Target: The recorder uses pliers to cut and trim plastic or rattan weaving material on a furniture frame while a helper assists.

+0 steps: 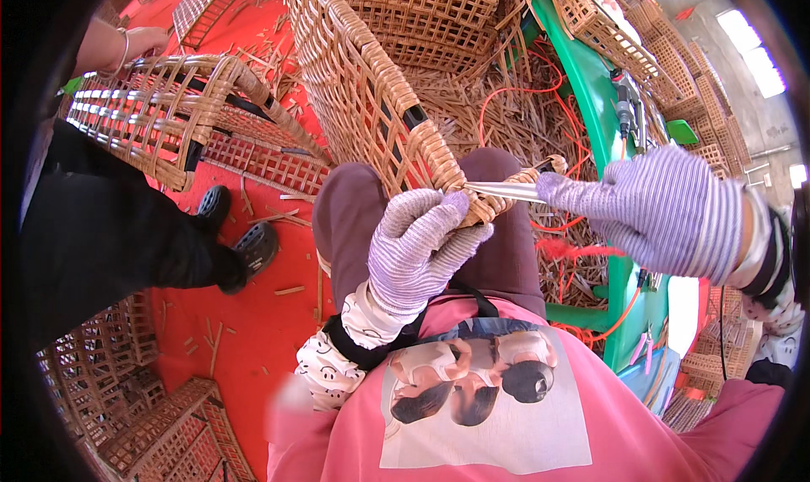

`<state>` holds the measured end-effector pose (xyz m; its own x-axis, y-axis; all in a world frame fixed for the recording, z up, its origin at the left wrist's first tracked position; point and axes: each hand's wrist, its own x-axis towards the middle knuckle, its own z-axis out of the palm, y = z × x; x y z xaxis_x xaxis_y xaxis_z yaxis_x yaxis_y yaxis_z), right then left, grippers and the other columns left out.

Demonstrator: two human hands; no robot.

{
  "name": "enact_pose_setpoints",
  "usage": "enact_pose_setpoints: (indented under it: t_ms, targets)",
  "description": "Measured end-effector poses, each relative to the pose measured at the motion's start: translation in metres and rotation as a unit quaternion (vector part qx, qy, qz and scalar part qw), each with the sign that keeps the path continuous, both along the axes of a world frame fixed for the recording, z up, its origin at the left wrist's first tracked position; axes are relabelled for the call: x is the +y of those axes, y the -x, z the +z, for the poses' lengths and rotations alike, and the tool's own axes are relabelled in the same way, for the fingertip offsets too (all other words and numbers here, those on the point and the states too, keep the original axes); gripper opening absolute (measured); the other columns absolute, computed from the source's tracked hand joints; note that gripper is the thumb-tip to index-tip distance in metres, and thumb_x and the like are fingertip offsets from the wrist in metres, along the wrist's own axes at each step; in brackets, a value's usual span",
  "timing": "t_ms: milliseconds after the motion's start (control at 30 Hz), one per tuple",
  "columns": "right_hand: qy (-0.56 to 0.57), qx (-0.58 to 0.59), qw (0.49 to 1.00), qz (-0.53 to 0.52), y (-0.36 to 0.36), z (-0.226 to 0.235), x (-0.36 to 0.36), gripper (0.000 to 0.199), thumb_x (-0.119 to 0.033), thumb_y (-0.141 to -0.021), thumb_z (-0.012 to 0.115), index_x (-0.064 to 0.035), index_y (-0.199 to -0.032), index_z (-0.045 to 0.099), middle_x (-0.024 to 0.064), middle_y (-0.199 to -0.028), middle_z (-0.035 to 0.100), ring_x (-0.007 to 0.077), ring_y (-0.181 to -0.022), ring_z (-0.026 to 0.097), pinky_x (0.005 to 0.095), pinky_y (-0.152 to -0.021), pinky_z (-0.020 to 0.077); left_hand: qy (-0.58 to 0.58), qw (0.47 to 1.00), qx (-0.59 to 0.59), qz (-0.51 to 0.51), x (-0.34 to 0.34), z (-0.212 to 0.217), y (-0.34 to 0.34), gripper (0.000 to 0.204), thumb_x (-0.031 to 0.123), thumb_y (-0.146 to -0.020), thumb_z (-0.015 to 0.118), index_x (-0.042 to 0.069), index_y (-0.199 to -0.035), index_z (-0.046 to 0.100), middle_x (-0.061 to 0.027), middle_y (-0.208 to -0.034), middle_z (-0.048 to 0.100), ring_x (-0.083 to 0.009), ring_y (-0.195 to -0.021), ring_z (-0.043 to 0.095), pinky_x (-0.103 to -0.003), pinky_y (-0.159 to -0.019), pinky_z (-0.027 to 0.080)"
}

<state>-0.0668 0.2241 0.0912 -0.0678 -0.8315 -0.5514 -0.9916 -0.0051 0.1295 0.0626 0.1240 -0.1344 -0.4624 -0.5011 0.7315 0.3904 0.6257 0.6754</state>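
Observation:
A large woven rattan basket (371,86) rests tilted against my knees, its thick wrapped rim (439,157) running down between them. My left hand (418,250), in a striped lilac glove, is closed on the rim's corner end. From the right, my right hand (666,208), gloved alike, grips a slim silvery pointed tool (510,191). The tool's tip touches the wrapping just above my left fingertips. Whether it is tweezers or a blade, I cannot tell. Black bands show under the weave near the corner.
At left a person in black trousers (110,220) has a hand (148,42) by another woven frame (160,111). A green table edge (603,94) carries a power tool (626,107). Orange cords (515,90) cross rattan scraps (472,102). Stacked baskets (126,398) stand lower left on red floor.

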Motion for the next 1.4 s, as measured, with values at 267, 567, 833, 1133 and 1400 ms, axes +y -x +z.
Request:
enact_pose_setpoints:
  t_ms: [267, 567, 833, 1133, 1400]
  targets:
    - [-0.046, -0.408, 0.869, -0.276, 0.009, 0.006, -0.012, 0.050, -0.013, -0.084, 0.054, -0.0101, -0.132, 0.041, 0.0019, -0.057, 0.053, 0.0082, -0.047, 0.050, 0.0242, -0.044, 0.0413, -0.013, 1.000, 0.018, -0.008, 0.002, 0.002, 0.004, 0.044, 0.002, -0.063, 0.078, 0.003, -0.103, 0.058, -0.0066, -0.094, 0.052, -0.0095, -0.069, 0.056, -0.021, -0.056, 0.048]
    - [-0.150, -0.293, 0.883, -0.335, -0.021, 0.028, -0.045, 0.049, -0.011, -0.082, 0.050, -0.0086, -0.131, 0.043, 0.0031, -0.061, 0.053, 0.0115, -0.051, 0.051, 0.0272, -0.048, 0.0455, 0.025, 0.999, 0.043, 0.009, 0.009, 0.011, 0.025, 0.041, 0.002, -0.063, 0.077, 0.003, -0.100, 0.061, -0.0083, -0.089, 0.054, -0.0209, -0.074, 0.059, -0.028, -0.064, 0.049]
    - [-0.236, -0.020, 0.962, -0.138, -0.031, 0.046, -0.074, 0.048, -0.011, -0.082, 0.050, -0.0077, -0.129, 0.044, 0.0037, -0.062, 0.053, 0.0125, -0.053, 0.052, 0.0282, -0.051, 0.0461, -0.003, 0.997, 0.068, -0.029, 0.022, 0.006, 0.048, 0.035, 0.002, -0.067, 0.074, 0.004, -0.100, 0.062, -0.0092, -0.092, 0.053, -0.0237, -0.078, 0.055, -0.031, -0.067, 0.047]
    - [-0.263, 0.063, 0.959, -0.089, -0.027, 0.048, -0.084, 0.047, -0.011, -0.082, 0.050, -0.0067, -0.128, 0.045, 0.0044, -0.063, 0.054, 0.0136, -0.055, 0.053, 0.0293, -0.054, 0.0469, 0.051, 0.998, 0.022, 0.018, 0.028, 0.014, 0.051, 0.034, 0.005, -0.067, 0.072, 0.005, -0.100, 0.061, -0.0120, -0.103, 0.057, -0.0272, -0.086, 0.059, -0.033, -0.071, 0.049]
    - [-0.264, 0.059, 0.956, -0.116, -0.032, 0.046, -0.077, 0.046, -0.011, -0.081, 0.050, -0.0059, -0.127, 0.047, 0.0051, -0.064, 0.055, 0.0147, -0.057, 0.054, 0.0302, -0.056, 0.0475, 0.161, 0.986, 0.032, -0.008, 0.015, 0.017, 0.056, 0.024, 0.011, -0.073, 0.064, 0.010, -0.097, 0.063, -0.0079, -0.099, 0.058, -0.0235, -0.079, 0.057, -0.033, -0.067, 0.048]
